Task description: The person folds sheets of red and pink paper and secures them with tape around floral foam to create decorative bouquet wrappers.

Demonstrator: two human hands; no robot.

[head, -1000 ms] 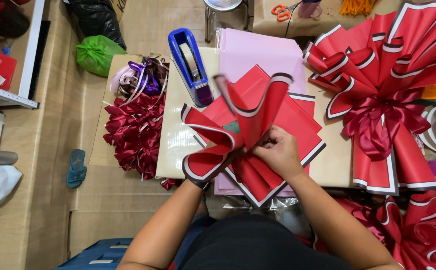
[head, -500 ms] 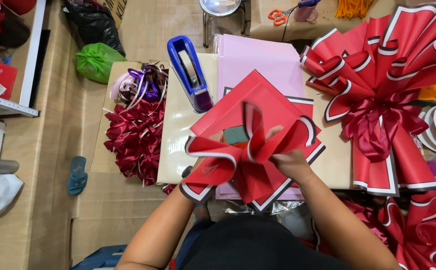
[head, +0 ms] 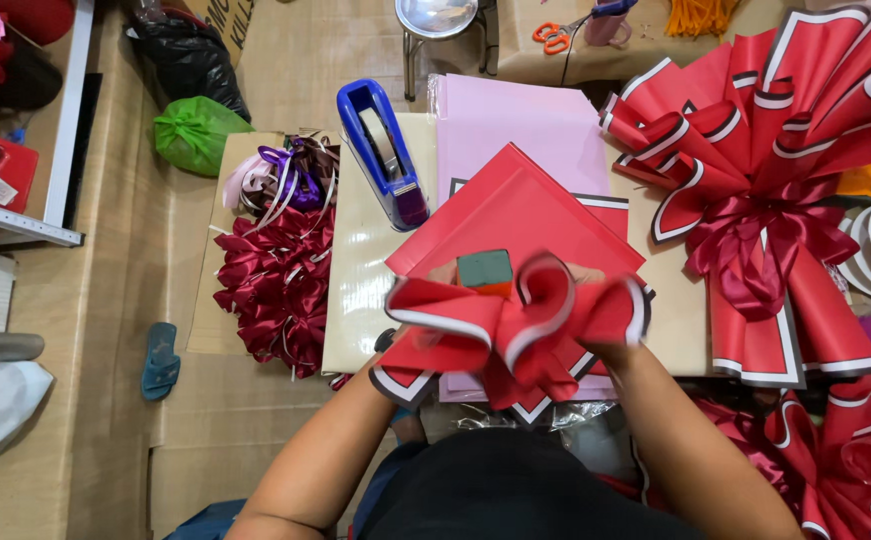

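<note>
Red wrapping paper point(head: 516, 335) with white-and-black edging, gathered into ruffled folds just above a stack of flat red sheets point(head: 516, 215) on the surface point(head: 361, 270). Clasped from both sides: left hand point(head: 406, 330) mostly hidden beneath the folds, right hand point(head: 606, 330) likewise, fingers closed on the bunch. Blue tape dispenser point(head: 381, 150) beyond, finished red bouquet point(head: 756, 200) to the right.

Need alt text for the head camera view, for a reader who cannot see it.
Seen from above, a person's two hands gather a red wrapping sheet with white-and-black edging into folds over a stack of red sheets on a low table. A blue tape dispenser stands behind, a large finished red fan bouquet wrap to the right.
</note>
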